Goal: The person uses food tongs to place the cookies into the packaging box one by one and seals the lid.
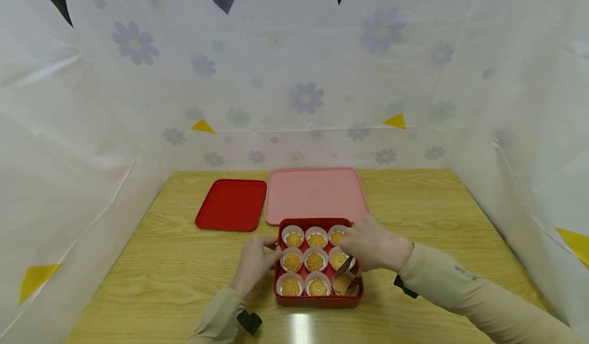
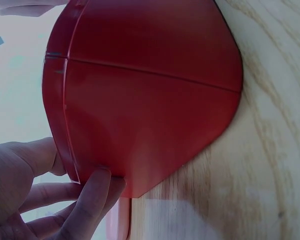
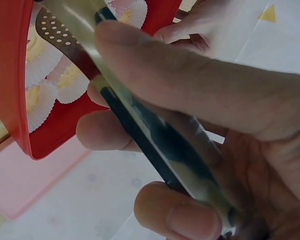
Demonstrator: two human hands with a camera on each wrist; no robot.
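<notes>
A red box [image 1: 318,302] holds swirled cookies [image 1: 315,261] in white paper cups, set in rows. My left hand [image 1: 253,264] grips the box at its left side; the left wrist view shows its fingers [image 2: 92,202] around the rim at a corner of the red wall [image 2: 140,115]. My right hand [image 1: 375,243] holds metal tongs [image 1: 344,267] with dark grips, and the right wrist view shows a perforated tip [image 3: 57,35]. Over the near right cookie [image 1: 342,284], the tong tips reach down into its cup. Whether they pinch that cookie is hard to tell.
Behind the box lies a pink tray [image 1: 315,196], its near edge close to the box. A flat red tray or lid [image 1: 232,204] lies to its left. White flowered sheeting [image 1: 306,98] encloses the wooden table [image 1: 414,201] at the back and sides.
</notes>
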